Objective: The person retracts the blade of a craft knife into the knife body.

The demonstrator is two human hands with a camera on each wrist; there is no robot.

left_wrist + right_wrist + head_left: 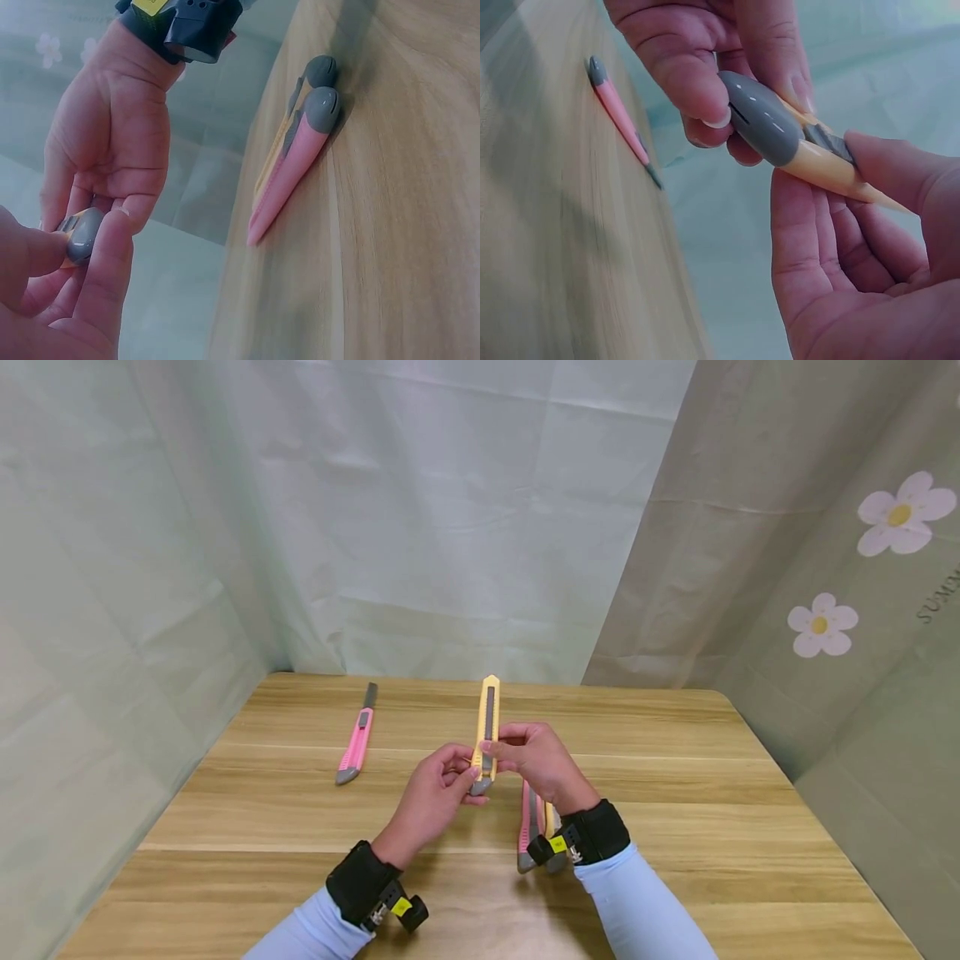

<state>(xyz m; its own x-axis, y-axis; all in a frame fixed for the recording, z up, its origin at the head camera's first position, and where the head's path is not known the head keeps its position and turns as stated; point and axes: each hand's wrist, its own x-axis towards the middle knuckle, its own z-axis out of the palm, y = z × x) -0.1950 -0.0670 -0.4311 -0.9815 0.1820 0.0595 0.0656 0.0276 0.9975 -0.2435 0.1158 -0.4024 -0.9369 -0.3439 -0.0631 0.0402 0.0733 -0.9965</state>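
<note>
Both hands hold a yellow utility knife above the table, its grey end cap towards the person. The left hand pinches the knife near that cap between thumb and fingers. Higher on the body, the right hand grips it from the side; its thumb lies by the dark grey slider. No blade is seen sticking out of this knife. Beneath the right wrist, a pink utility knife and a second yellow utility knife lie side by side on the table, partly covered in the head view.
Another pink utility knife lies at the back left of the wooden table, a dark grey strip extending from its far end. Pale curtains hang behind the table and at its sides, with printed flowers on the right.
</note>
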